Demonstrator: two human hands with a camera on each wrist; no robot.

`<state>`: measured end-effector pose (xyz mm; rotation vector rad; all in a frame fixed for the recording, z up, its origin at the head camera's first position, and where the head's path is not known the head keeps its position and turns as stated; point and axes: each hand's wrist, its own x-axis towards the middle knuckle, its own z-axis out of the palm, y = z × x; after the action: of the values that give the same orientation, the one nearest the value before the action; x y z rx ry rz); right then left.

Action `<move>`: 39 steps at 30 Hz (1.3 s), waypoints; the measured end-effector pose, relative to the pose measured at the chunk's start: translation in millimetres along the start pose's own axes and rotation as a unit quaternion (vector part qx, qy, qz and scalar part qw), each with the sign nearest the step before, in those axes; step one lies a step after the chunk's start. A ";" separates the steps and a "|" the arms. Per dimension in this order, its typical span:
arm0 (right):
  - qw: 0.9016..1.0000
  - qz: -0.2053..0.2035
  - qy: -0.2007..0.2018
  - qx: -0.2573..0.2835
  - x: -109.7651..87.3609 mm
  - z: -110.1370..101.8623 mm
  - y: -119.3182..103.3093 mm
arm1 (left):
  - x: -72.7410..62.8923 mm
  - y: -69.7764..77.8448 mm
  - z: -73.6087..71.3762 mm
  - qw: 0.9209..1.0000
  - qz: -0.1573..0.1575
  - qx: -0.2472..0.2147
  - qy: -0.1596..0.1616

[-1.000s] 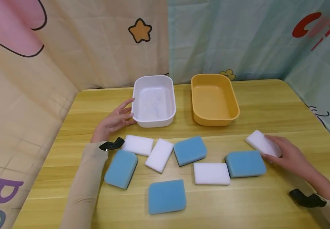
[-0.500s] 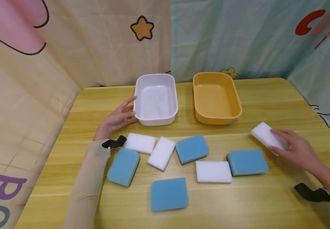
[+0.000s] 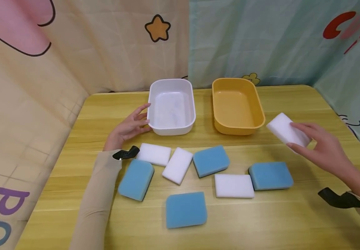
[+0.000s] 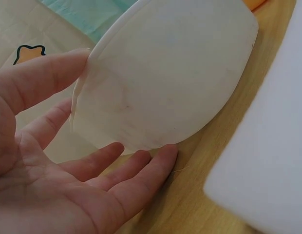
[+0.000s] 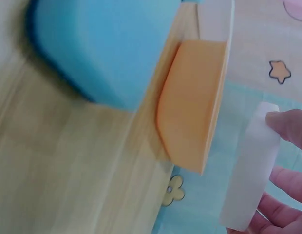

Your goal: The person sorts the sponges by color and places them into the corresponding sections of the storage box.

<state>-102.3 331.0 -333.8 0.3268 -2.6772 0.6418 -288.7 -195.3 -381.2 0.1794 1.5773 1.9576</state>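
My right hand (image 3: 325, 147) pinches a white sponge (image 3: 287, 130) between thumb and fingers, raised above the table at the right. In the right wrist view the sponge (image 5: 251, 170) shows edge-on. At the back left, my left hand (image 3: 131, 126) rests its fingertips against the left side of a white plastic bin (image 3: 171, 131). The left wrist view has the thumb at the bin's rim and the other fingers spread along its wall (image 4: 165, 78). A yellow-orange bin (image 3: 237, 130) stands to the right of the white one. Nothing lies in either bin.
Between me and the bins lie white sponges, one (image 3: 234, 186) touching a blue sponge (image 3: 270, 176). More blue sponges lie left (image 3: 136, 179), centre (image 3: 211, 160) and near the front (image 3: 186, 210). Printed curtains (image 3: 120, 45) close off the back and sides of the wooden table (image 3: 245, 225).
My right hand has lifted the white sponge off the table, upward and toward the bins. The left hand stays at the white bin. The view has shifted slightly.
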 end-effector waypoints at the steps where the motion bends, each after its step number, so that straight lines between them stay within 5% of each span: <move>1: 1.000 -0.005 0.007 0.008 3.3 0.9 -3.9 | -0.5 0.3 0.0 1.000 -0.001 0.002 0.000; 14: 0.997 -0.070 -0.001 0.019 41.8 19.7 -39.6 | 0.8 2.9 3.6 1.000 0.001 0.007 -0.009; 23: 0.995 -0.077 -0.060 0.010 72.0 40.2 -57.0 | -1.6 3.3 2.7 1.000 -0.004 -0.004 0.006; 39: 0.984 -0.112 -0.120 0.069 118.3 79.7 -78.3 | -0.7 -2.9 0.6 1.000 0.013 0.004 0.000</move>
<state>-209.3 209.0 -321.9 0.7762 -2.7676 0.7623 -286.7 -194.8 -383.5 0.2045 1.5900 1.9704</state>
